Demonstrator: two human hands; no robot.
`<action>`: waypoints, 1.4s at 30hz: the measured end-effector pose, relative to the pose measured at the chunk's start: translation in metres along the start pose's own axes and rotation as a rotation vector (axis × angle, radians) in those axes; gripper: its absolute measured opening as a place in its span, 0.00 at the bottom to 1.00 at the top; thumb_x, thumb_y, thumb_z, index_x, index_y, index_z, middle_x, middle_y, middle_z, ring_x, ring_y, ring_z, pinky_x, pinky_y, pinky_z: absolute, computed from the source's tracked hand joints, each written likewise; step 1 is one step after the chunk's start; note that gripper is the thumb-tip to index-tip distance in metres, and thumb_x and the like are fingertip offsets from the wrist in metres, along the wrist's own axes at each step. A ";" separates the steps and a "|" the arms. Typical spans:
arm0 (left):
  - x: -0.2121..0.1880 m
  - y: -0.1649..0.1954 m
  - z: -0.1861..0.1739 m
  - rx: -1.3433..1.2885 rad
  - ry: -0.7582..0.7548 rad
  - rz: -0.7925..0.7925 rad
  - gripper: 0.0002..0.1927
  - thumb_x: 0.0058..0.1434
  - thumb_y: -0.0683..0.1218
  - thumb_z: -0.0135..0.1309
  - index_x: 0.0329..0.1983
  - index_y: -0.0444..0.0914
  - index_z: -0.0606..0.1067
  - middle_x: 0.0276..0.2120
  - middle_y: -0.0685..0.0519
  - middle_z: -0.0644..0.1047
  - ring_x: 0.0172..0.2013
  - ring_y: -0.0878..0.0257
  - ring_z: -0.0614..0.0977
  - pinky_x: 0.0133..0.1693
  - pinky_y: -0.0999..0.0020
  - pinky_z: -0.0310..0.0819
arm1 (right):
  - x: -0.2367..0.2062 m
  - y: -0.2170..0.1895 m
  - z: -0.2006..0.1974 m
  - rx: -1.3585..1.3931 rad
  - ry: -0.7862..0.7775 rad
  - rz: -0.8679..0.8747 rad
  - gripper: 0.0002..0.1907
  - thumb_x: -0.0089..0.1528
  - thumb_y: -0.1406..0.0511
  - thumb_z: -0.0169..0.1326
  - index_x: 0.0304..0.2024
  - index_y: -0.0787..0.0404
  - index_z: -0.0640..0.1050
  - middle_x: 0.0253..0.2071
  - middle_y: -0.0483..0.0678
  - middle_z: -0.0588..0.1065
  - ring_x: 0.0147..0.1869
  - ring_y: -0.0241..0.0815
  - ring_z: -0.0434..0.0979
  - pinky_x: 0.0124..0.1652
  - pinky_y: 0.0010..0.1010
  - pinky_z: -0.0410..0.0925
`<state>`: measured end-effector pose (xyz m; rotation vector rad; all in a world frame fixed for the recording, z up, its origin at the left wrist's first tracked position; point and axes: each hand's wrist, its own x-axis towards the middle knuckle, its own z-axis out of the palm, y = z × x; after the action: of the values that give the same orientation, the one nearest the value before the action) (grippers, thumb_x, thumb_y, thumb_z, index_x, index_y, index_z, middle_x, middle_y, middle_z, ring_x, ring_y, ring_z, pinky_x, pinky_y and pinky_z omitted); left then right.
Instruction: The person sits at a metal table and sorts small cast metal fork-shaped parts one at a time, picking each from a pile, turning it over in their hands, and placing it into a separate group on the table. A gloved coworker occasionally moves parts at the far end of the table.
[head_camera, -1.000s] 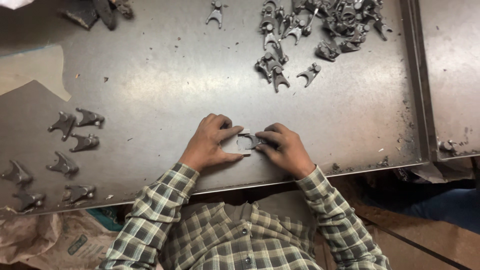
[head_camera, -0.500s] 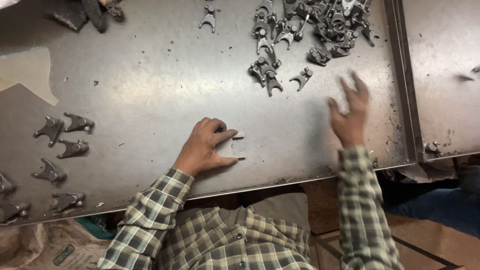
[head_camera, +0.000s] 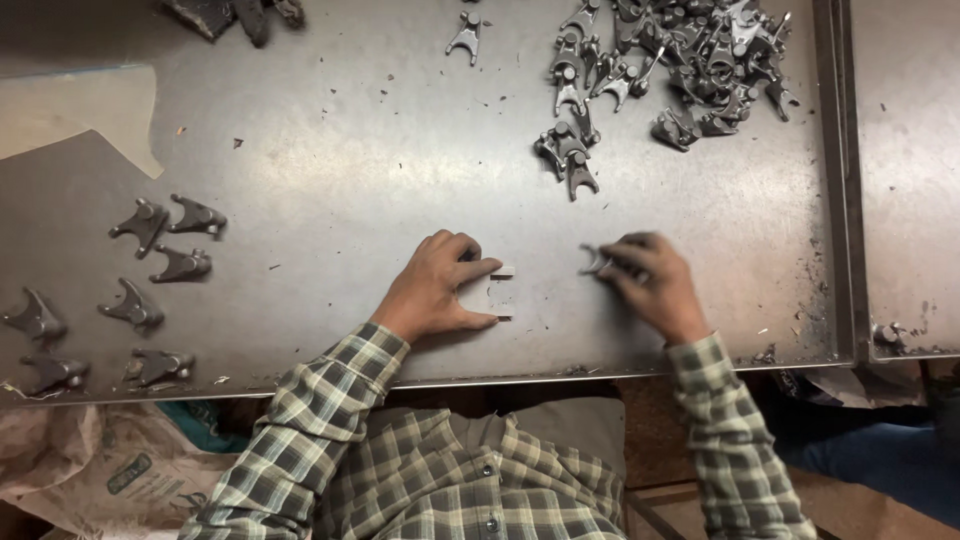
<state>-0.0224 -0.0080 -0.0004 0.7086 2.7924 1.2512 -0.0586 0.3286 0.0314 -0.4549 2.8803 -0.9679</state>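
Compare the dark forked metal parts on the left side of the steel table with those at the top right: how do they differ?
The left group of dark forked metal parts lies spread out, each piece apart and flat; the top-right heap of forked metal parts is jumbled, pieces overlapping and touching. The left group is fewer; the heap holds many more. Both look the same dark forked shape and rest on the steel table.

Green-and-cream plaid buttoned shirt, long sleeves, apparently cuffed

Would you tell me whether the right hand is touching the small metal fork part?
Touching: the head view shows the right hand with fingers closed around the metal fork part, though blurred by motion.
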 end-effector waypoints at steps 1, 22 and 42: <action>0.000 0.000 0.000 0.001 0.001 -0.005 0.34 0.38 0.58 0.73 0.51 0.44 0.83 0.43 0.54 0.74 0.46 0.56 0.73 0.53 0.58 0.72 | -0.007 -0.006 0.008 -0.001 -0.010 -0.044 0.17 0.57 0.66 0.66 0.49 0.58 0.83 0.52 0.53 0.76 0.46 0.44 0.81 0.45 0.30 0.78; 0.003 -0.002 0.001 0.006 -0.034 -0.020 0.35 0.39 0.59 0.73 0.53 0.45 0.82 0.45 0.54 0.74 0.48 0.56 0.73 0.54 0.58 0.72 | -0.006 -0.056 0.041 0.020 -0.134 -0.223 0.16 0.56 0.66 0.66 0.47 0.59 0.83 0.48 0.52 0.77 0.49 0.48 0.79 0.45 0.36 0.76; 0.003 0.000 0.003 0.018 -0.036 -0.063 0.35 0.38 0.60 0.73 0.52 0.46 0.82 0.44 0.56 0.74 0.46 0.58 0.73 0.53 0.59 0.74 | 0.105 -0.044 0.005 -0.315 0.065 -0.300 0.30 0.55 0.81 0.53 0.58 0.57 0.82 0.56 0.48 0.78 0.61 0.52 0.73 0.58 0.40 0.69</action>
<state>-0.0242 -0.0045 -0.0016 0.6326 2.7769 1.1924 -0.1467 0.2613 0.0567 -0.9158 3.0932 -0.5605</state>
